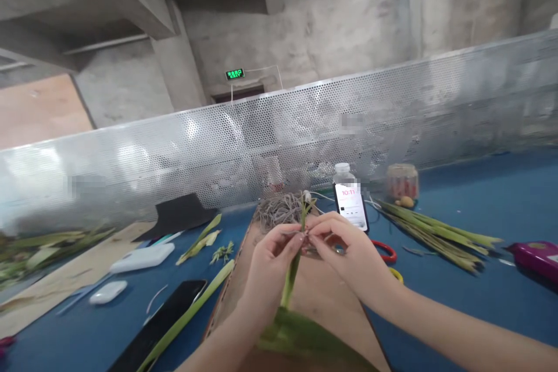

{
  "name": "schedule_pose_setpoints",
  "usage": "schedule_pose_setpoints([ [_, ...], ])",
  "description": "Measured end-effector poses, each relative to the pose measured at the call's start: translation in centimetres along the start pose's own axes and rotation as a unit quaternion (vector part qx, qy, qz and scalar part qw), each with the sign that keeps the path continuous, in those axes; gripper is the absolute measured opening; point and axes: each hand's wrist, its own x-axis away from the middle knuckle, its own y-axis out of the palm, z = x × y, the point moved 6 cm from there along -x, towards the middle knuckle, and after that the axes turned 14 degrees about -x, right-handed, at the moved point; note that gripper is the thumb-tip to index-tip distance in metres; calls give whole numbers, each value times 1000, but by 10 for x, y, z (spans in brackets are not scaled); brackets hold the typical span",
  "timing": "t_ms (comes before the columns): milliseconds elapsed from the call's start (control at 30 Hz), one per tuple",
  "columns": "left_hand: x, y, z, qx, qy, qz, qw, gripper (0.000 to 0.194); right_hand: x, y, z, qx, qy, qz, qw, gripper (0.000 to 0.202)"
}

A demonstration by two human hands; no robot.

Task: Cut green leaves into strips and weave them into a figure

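Observation:
My left hand is closed, thumb and fingers pinching a long green leaf strip held upright. The strip's split tip sticks up above the fingers, and its wide lower part spreads toward me over the brown board. Against the same spot on the strip my right hand is closed in a pinch. What lies between its fingertips looks like thin grey cord, partly hidden by the fingers. Just behind both hands sits a tangled bundle of grey cord.
Right of the board are a lit phone leaning on a bottle, red-handled scissors, leaf strips, a jar and a purple object. Leftward lie a dark phone, a white case and a black sheet.

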Motion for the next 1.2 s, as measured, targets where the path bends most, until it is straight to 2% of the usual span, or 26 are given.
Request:
schedule_pose_setpoints([
  [133, 3, 3, -3, 43, -2, -5, 999, 15, 3, -2, -5, 7, -12, 5, 1000, 11],
  [567, 10, 3, 0, 39, -2, 13, 999, 18, 7, 4, -8, 32, 4, -30, 999, 15],
  [700, 10, 4, -2, 46, 1, 15, 999, 17, 10, 4, -3, 29, 11, -26, 999, 3],
  [800, 11, 4, -1, 48, 0, 13, 999, 16, 11, 3, -3, 43, -5, -26, 999, 12],
  [900, 11, 5, 0, 44, -5, 10, 999, 16, 11, 0, -6, 72, -24, -24, 997, 5],
  [967, 13, 6, 0, 41, -6, 9, 999, 16, 10, -1, -9, 90, -35, -26, 995, 7],
  [1200, 15, 7, 0, 27, -2, -1, 1000, 16, 9, -1, -7, 113, -29, -37, 992, 3],
])
